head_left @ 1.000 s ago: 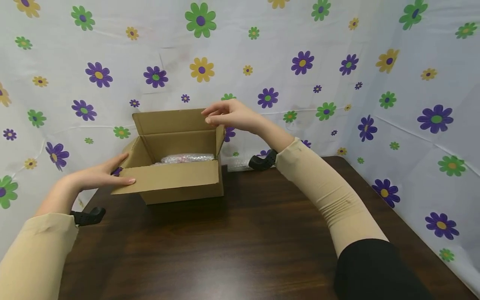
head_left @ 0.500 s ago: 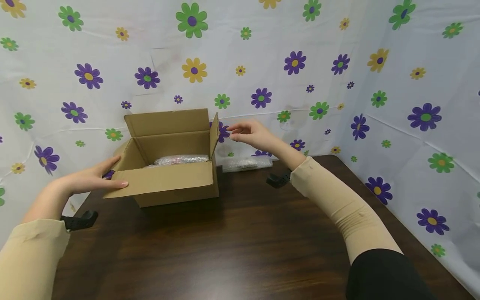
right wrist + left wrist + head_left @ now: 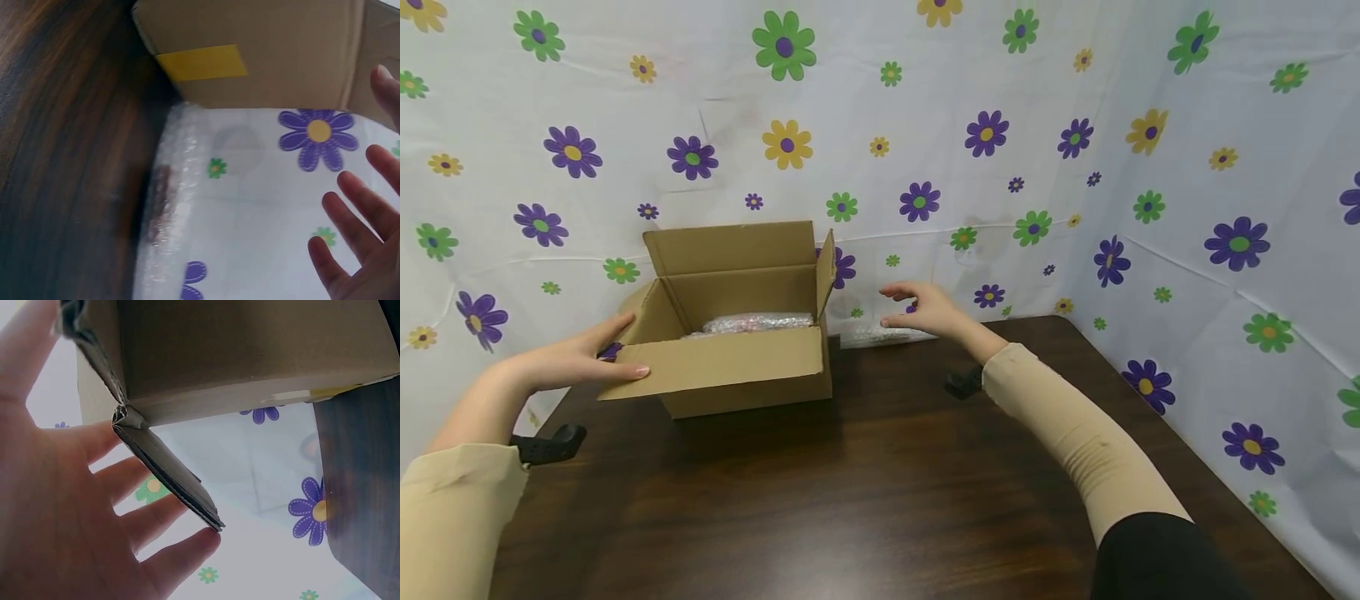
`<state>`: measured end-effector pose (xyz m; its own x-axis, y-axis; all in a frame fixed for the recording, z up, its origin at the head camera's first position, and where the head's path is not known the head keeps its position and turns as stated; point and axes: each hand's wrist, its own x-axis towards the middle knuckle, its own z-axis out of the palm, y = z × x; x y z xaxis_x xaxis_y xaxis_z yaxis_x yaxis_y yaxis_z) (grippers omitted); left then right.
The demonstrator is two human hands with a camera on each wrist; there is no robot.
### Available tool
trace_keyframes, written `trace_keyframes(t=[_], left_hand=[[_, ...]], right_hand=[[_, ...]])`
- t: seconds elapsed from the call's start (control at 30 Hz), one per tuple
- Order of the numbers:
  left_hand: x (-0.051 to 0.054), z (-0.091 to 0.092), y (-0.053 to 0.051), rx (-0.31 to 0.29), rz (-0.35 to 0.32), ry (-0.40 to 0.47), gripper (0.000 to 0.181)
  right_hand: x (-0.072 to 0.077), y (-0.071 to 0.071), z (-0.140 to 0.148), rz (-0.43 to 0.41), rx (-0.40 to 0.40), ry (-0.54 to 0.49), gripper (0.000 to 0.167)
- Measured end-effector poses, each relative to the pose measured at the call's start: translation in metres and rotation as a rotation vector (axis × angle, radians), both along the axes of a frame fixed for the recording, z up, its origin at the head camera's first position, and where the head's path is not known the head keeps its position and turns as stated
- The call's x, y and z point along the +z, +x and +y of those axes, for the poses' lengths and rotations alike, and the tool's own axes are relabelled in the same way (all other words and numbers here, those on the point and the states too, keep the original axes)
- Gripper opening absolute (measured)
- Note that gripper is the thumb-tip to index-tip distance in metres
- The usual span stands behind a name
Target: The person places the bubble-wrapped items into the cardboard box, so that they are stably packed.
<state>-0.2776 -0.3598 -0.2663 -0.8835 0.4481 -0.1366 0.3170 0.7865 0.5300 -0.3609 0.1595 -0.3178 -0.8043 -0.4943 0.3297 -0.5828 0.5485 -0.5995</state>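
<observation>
An opened cardboard box [image 3: 745, 398] stands on the dark table with its flaps up or folded out. Inside it lies a bubble-wrapped package [image 3: 758, 322], its contents unclear. My left hand [image 3: 561, 358] touches the box's left corner, thumb on the front flap [image 3: 730, 360]. In the left wrist view its fingers stretch out along the folded side flap [image 3: 169, 469]. My right hand [image 3: 931, 310] hovers to the right of the box, holding nothing, fingers apart. Below and behind it, another bubble-wrapped bundle [image 3: 169, 206] lies along the back of the table, partly hidden in the head view.
A dark wooden table [image 3: 880, 500] carries the box near its back edge. White cloth [image 3: 865, 100] printed with flowers hangs behind the table and along the right side. A strip of yellow tape [image 3: 203, 62] marks the box's side.
My right hand has moved right and down, from the box's back right corner to beside it, and its fingers have spread. My left hand stays at the flap; the view has shifted slightly.
</observation>
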Motion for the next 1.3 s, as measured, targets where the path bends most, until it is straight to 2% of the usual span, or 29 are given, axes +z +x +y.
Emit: trace_keyframes(t=[0.3,0.47,0.7,0.87,1.13,1.3], left_hand=[[0.0,-0.001,0.0,0.002,-0.012,0.002,0.099],[0.002,0.0,0.0,0.005,0.0,-0.001,0.099],[0.0,-0.001,0.0,0.011,0.004,-0.008,0.099],[-0.001,-0.002,0.001,0.013,0.013,0.002,0.099],[-0.002,-0.002,0.001,0.016,0.027,-0.01,0.098],[-0.002,-0.002,-0.001,0.012,0.028,-0.005,0.098]], right_hand=[[-0.029,-0.019,-0.003,0.138,-0.023,0.154,0.069],[-0.042,-0.029,0.001,0.116,-0.053,0.171,0.071],[-0.058,-0.042,0.005,0.105,-0.103,0.272,0.074],[-0.065,-0.049,0.006,0.071,-0.15,0.273,0.076],[-0.073,-0.058,0.003,0.077,-0.196,0.28,0.078],[-0.076,-0.061,-0.001,0.044,-0.207,0.323,0.08]])
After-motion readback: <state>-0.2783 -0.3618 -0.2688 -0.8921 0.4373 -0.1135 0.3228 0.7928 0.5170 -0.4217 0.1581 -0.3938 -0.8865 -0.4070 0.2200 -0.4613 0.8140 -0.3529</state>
